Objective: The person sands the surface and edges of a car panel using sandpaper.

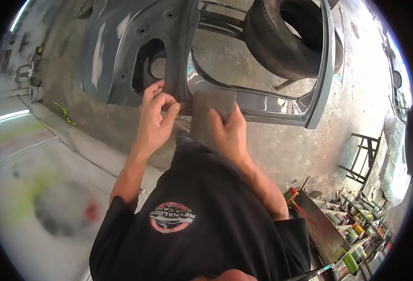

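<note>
A grey vehicle door shell (122, 51) with an open window frame fills the upper middle of the view. My right hand (230, 131) grips a flat, rectangular grey scuff pad (212, 105), thumb on top and fingers along its far edge. The pad is smeared by motion and lies over the near side of the window frame, so whether it touches cannot be told. Close to the panel's oval opening (142, 70) is my left hand (157, 114), fingers loosely bent and partly apart. Nothing shows in it.
Behind the window frame stands a black tyre (272, 44). Paint-stained masked surfaces (24, 187) lie at left. A black metal stand (361, 157) and a plastic-wrapped item (393, 154) are at right. Shelves of bottles and cans (351, 229) stand at lower right.
</note>
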{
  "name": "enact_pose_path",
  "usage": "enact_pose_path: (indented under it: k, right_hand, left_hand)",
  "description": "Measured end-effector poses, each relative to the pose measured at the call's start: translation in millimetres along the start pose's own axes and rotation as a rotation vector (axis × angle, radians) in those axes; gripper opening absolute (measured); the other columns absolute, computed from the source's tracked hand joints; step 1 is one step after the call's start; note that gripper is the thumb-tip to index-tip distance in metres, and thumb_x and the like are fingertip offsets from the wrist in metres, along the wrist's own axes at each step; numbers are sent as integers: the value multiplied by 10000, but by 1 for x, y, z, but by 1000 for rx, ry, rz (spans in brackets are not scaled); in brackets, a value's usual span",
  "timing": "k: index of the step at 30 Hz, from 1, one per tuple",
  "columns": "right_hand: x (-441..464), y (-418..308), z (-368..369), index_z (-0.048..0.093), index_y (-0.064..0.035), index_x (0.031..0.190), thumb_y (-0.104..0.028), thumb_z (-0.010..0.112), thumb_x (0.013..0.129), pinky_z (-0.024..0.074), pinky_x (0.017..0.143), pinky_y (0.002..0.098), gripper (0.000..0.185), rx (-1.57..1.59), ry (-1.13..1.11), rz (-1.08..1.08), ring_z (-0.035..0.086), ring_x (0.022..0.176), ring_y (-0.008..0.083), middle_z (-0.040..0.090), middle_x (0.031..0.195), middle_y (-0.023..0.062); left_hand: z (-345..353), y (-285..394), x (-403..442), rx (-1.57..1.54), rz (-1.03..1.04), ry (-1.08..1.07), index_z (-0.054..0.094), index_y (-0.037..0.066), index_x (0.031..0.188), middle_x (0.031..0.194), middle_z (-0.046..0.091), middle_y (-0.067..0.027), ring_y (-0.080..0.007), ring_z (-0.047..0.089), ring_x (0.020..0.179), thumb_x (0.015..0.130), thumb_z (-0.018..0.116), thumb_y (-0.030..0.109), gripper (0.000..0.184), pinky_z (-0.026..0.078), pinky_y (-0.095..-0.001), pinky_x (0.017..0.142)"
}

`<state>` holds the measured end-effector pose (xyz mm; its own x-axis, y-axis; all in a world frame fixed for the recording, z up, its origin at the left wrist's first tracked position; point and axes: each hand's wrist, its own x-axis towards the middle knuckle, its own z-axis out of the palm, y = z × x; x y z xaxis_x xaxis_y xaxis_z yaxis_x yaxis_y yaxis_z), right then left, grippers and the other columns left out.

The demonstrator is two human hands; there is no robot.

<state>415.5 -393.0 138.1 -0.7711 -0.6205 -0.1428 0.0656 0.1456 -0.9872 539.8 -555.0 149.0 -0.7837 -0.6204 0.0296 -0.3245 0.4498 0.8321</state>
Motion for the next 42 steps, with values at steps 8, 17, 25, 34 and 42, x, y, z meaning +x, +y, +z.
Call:
enact_pose_path:
  k: [8,17,25,34,42]
  right_hand:
    - [-32,11,26,572,32,1273,-49,624,977,536,846,321,311,103,74,79,672,960,161,730,1059,129]
    - [3,5,23,600,27,1210,-65,630,975,521,761,281,254,73,49,-24,610,841,106,701,949,91]
    - [1,5,-3,584,39,1239,-83,641,967,533,746,295,304,21,20,-56,659,805,135,726,907,121]
    - [-32,25,-26,569,45,1261,-67,641,967,551,798,322,323,104,-18,62,686,870,169,740,1009,143]
    - [-42,19,7,588,16,1235,-47,628,990,508,815,279,256,162,35,123,610,918,113,691,1036,61]
  left_hand:
    - [-2,2,1,4,1,1,633,15,939,1452,448,-225,-340,485,1355,972,670,122,118,399,-438,1101]
    - [-8,-6,0,49,113,28,648,24,924,1416,473,-240,-361,572,1242,940,682,89,75,502,-450,982]
    - [9,2,-3,280,120,25,610,39,931,1394,466,-208,-375,467,1333,930,746,232,237,399,-487,1024]
    - [36,17,-7,587,129,125,595,84,981,1306,471,-261,-423,406,1375,842,825,385,403,363,-582,986]
    - [-5,10,11,468,176,-109,655,70,952,1282,539,-202,-380,524,1261,928,742,189,149,390,-533,1032]
